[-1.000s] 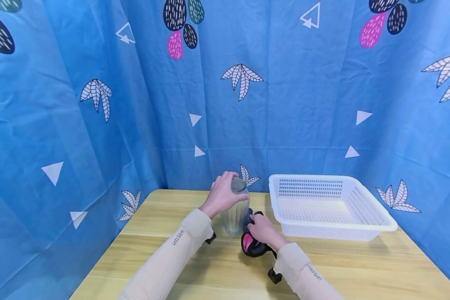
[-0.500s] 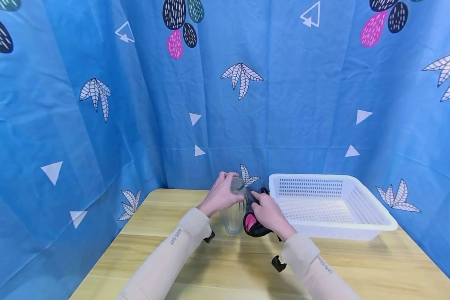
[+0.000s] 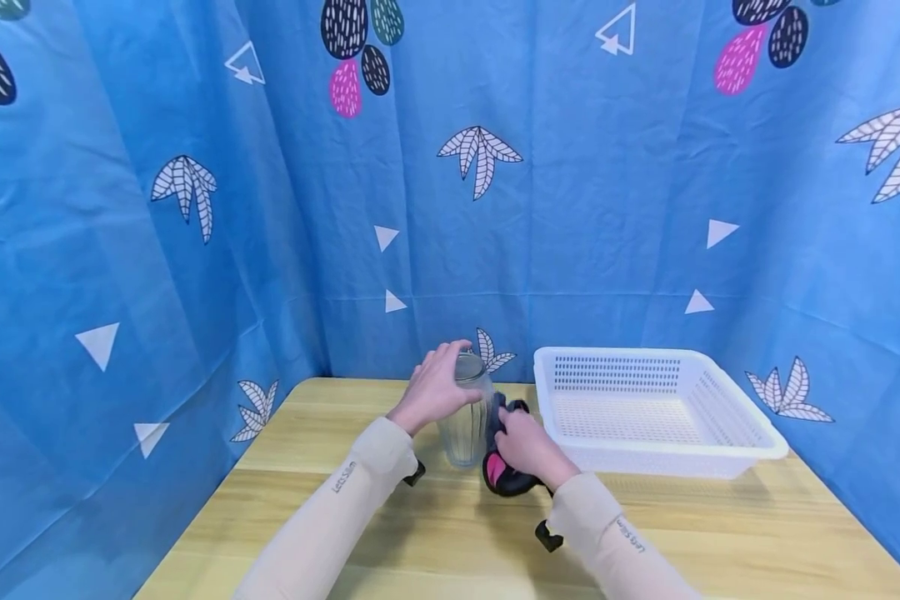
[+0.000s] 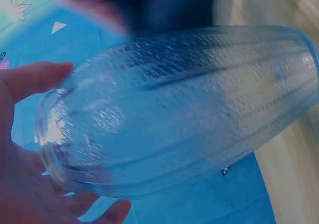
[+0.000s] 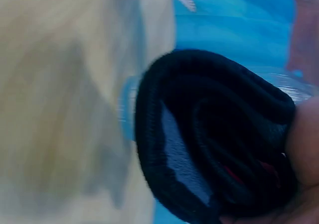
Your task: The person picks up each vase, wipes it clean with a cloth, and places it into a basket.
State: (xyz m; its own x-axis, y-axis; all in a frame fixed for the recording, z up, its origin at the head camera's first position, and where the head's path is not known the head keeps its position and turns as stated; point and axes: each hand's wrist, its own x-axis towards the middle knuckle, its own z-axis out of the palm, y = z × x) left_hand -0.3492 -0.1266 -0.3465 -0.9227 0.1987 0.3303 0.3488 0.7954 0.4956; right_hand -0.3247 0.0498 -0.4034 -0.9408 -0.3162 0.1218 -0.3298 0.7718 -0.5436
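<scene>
A clear ribbed glass vase [image 3: 463,433] stands on the wooden table, with its textured side large in the left wrist view. My left hand [image 3: 431,390] holds the vase around its upper end, thumb on the near side and fingers beyond. In my right hand [image 3: 528,450] is a thick, rolled-up piece of black fabric [image 3: 508,482] with a pink patch; its exact kind is unclear. The right wrist view shows the fabric's curled layers and grey lining [image 5: 179,154]. A dark part of it lies along the vase's right side; whether they touch is hard to tell.
To the right of the hands, a white perforated plastic basket [image 3: 656,457] sits on the wooden table [image 3: 450,542]. A blue patterned curtain [image 3: 465,250] hangs behind and to the left of the table. Each wrist carries a small black mount.
My right hand first moved away from me along the vase's side with the fabric, then came back nearer. The left hand keeps its hold on the vase, nearly still.
</scene>
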